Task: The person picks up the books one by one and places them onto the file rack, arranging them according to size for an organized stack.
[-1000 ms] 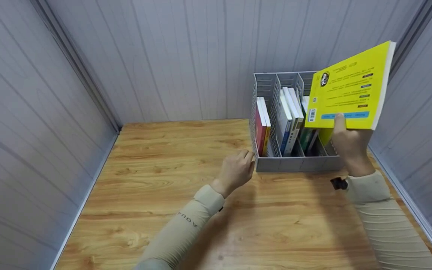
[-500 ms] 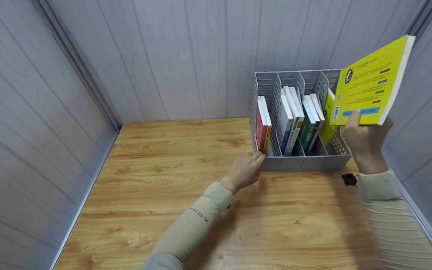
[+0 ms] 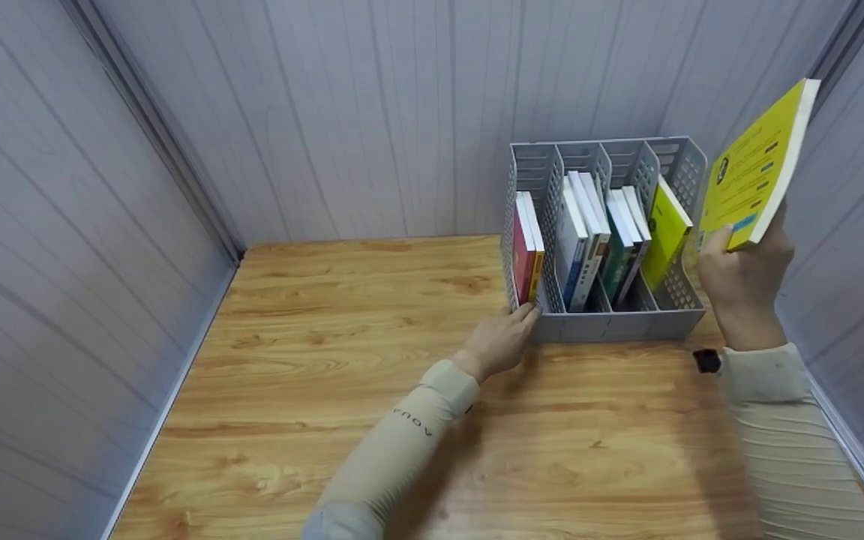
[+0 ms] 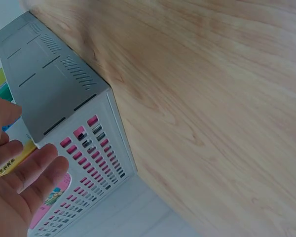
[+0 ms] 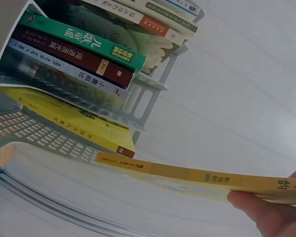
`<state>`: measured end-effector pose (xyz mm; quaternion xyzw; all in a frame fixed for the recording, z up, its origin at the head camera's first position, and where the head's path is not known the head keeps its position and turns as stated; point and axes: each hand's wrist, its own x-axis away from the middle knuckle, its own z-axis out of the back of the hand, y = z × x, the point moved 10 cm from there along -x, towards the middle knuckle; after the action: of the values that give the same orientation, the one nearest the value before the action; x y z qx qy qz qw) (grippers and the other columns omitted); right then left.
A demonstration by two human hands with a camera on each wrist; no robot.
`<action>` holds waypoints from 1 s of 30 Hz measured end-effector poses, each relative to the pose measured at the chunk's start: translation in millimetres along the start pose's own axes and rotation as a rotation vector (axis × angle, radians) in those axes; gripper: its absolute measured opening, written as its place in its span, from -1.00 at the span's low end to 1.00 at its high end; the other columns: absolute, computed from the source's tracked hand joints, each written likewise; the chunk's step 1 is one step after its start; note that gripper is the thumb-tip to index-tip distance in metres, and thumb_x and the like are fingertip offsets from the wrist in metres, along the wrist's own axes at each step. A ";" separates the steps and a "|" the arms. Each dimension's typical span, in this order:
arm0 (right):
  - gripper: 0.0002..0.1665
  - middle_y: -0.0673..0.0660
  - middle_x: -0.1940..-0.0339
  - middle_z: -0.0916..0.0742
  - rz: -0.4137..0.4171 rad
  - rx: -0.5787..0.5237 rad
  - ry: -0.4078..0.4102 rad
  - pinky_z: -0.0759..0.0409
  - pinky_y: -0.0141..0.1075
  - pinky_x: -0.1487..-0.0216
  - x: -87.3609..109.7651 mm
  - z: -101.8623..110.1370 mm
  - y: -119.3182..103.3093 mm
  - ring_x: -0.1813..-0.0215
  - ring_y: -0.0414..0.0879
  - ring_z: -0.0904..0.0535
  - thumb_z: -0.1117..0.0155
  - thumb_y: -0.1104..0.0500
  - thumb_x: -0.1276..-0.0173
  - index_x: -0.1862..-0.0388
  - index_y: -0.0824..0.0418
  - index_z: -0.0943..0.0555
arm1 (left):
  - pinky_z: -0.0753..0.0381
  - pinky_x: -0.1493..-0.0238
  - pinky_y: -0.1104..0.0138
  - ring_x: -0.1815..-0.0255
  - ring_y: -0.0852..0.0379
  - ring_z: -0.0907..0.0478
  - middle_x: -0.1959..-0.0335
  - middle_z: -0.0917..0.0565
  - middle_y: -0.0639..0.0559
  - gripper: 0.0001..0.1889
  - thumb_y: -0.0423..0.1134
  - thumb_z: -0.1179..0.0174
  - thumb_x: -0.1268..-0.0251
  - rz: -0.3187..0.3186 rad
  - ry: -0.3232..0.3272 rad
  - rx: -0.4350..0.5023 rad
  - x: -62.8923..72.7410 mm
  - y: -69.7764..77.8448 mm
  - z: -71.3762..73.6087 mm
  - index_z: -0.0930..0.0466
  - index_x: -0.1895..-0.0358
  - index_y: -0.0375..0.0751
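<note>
A yellow paperback book (image 3: pixel 758 165) is gripped at its lower end by my right hand (image 3: pixel 747 277), thumb on the back cover. It is held tilted, just right of a grey four-slot book organizer (image 3: pixel 612 326). In the right wrist view its spine points at the rightmost slot, where another yellow book (image 5: pixel 64 118) stands. My left hand (image 3: pixel 499 337) grips the organizer's front left corner, fingertips hooked at the front lip. In the left wrist view the thumb and curled fingers (image 4: pixel 42 163) sit around that corner, below a red and a yellow book (image 3: pixel 528 247).
White books (image 3: pixel 582 240) fill part of the second slot, and a green book (image 3: pixel 618 262) stands beside others in the third. The organizer stands on a wooden table (image 3: pixel 342 360) near the back wall. A grey side wall (image 3: pixel 859 300) rises close to my right arm.
My right hand has carried the yellow book rightward, uncovering the rightmost slot, and turned it more edge-on. My left hand has slid right onto the organizer's front lip.
</note>
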<state>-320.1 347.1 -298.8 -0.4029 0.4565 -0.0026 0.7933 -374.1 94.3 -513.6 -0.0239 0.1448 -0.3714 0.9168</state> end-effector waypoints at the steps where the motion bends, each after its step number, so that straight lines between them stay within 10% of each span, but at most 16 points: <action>1: -0.06 0.09 -0.50 -0.69 -0.008 0.014 -0.005 -0.75 -0.43 -0.15 -0.5 0.0 2.7 -0.45 0.03 -0.68 0.00 0.47 -0.39 -0.72 -0.06 -0.32 | -0.84 0.00 0.20 -0.24 -0.03 -0.71 -0.44 -0.62 -0.02 -0.46 -0.22 -0.20 -0.60 0.003 -0.014 0.005 -0.3 0.2 -2.1 -0.43 -0.57 -0.17; 9: -0.15 0.23 -0.41 -0.74 -0.072 0.051 -0.049 -0.32 -0.69 0.37 -0.7 -9.2 34.4 -0.24 0.26 -0.76 -0.01 0.46 -0.42 -0.68 0.06 -0.37 | -0.83 -0.05 0.22 -0.19 -0.02 -0.72 -0.36 -0.65 -0.01 -0.43 -0.21 -0.24 -0.57 0.025 -0.069 -0.008 -3.7 -2.8 -10.7 -0.44 -0.56 -0.18; 30: -0.35 0.45 -0.47 -0.63 -0.388 -0.022 -0.381 -0.70 -0.60 0.15 23.0 -55.9 138.4 -0.40 0.41 -0.65 0.03 0.22 -0.65 -0.67 0.28 -0.31 | -0.78 -0.12 0.29 -0.09 0.07 -0.72 -0.11 -0.71 -0.06 -0.74 -0.38 -0.01 -0.74 0.091 -0.076 0.067 -18.9 -8.1 -18.3 -0.54 -0.30 -0.25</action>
<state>-397.6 396.4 -418.6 -0.4845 0.2133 -0.0735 0.8452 -397.6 102.6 -525.2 -0.0006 0.0983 -0.3329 0.9378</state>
